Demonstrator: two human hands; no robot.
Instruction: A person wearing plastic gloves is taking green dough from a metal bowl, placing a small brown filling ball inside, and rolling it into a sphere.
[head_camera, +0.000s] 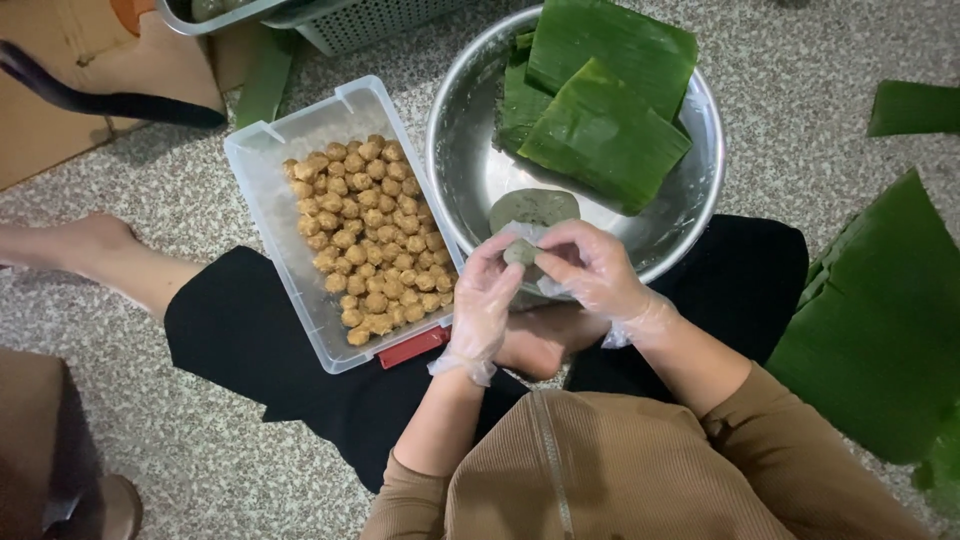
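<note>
We pinched one small grey-green dough ball (521, 252) between the gloved fingers of our left hand (482, 300) and right hand (590, 268), just over the round steel bowl's (700, 190) near rim. It looked soft, light and sticky, best cupped gently at its sides. Two folded banana leaves (600, 100) and one larger dough lump (535, 208) lay in the bowl; the clear plastic tub (270, 200) held dozens of brown filling balls (370, 240).

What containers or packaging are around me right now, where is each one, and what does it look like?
Clear plastic box: left of the hands, rectangular, red latch, full of brown filling balls.
Steel bowl: ahead of the hands, round, holding green dough and folded banana leaves.
Cardboard: top left, flat, brown.
Grey basket: top edge, perforated.
No labels, signs or screens show.
</note>
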